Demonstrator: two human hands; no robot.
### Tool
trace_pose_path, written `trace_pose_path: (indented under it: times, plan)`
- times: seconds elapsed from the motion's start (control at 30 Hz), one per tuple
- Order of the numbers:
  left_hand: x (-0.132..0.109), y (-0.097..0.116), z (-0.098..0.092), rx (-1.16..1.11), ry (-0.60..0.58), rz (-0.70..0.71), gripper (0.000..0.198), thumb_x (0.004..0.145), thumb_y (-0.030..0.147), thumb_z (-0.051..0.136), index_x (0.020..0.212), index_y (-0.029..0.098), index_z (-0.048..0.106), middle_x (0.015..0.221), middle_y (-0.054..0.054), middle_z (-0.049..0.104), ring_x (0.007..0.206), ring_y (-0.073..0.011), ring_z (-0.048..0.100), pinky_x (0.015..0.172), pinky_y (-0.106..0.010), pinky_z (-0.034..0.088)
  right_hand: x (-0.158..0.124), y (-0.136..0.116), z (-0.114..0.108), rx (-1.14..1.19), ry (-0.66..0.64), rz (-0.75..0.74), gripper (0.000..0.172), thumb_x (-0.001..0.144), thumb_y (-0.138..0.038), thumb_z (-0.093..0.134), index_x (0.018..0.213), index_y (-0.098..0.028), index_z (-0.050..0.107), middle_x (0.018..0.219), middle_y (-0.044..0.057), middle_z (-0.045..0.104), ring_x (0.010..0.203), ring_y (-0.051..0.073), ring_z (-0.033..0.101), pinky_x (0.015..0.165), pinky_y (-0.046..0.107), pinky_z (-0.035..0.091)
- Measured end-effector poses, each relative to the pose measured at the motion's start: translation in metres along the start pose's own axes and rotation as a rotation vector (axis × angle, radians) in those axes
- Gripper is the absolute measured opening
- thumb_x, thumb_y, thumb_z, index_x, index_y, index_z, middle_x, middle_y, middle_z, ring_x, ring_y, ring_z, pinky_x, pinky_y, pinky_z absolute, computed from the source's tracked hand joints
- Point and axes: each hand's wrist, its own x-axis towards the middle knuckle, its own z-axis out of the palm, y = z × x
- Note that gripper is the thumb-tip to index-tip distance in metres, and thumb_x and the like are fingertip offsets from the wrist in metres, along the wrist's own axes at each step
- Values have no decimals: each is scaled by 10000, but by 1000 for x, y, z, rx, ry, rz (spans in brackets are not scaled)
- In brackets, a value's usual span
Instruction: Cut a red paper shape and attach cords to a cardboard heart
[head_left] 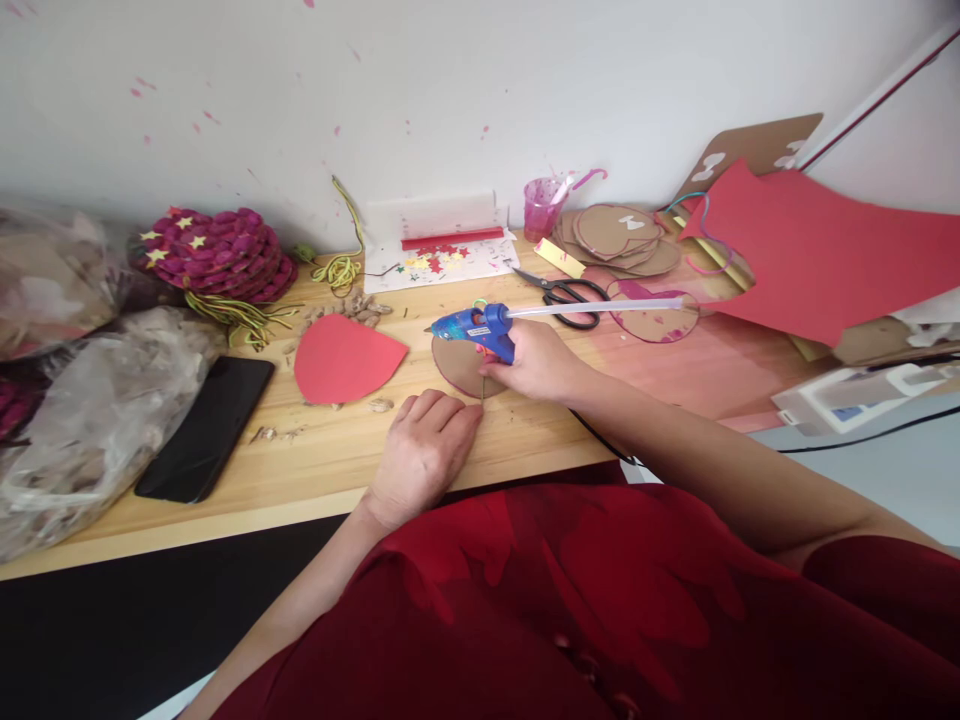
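My right hand (544,362) is closed round the handle of a blue hot glue gun (480,325). Its nozzle points left, and a long clear glue stick (600,308) sticks out at the back. Beneath the gun lies a cardboard piece (454,365) with a dark outline, partly covered. My left hand (424,450) rests at the table's front with its fingers curled together; their tips are hidden. A thin cord (482,388) runs from the cardboard toward those fingertips. To the left lies a red paper piece (345,360), rounded with one pointed corner, over some peanut shells (360,310).
Black scissors (574,300), cardboard cutouts (619,240) and a pink cup (541,210) stand behind. Large red sheets (817,250) lie right. At left are a phone (206,430), plastic bags (112,410) and purple shell-covered crafts (217,255). A black cable (600,432) hangs at the front edge.
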Motion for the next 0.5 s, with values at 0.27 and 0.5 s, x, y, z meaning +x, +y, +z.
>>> trace_pose_path:
  times: [0.27,0.5]
  plan:
    - [1,0,1,14,-9,-3,115,957,154,577,991,164,686,843,-59,691,815,-214,585,752,-352,475,0,-2,0,-111,5,-4,183,790,-241,794,913,-132,715,927,116,759,868,265,699,771,320,470]
    - [2,0,1,30,-29,16,130,971,161,553,973,168,683,826,-52,681,810,-206,583,738,-345,469,0,-3,2,-125,7,-38,173,803,-232,788,934,-138,724,967,116,766,913,280,710,803,329,481]
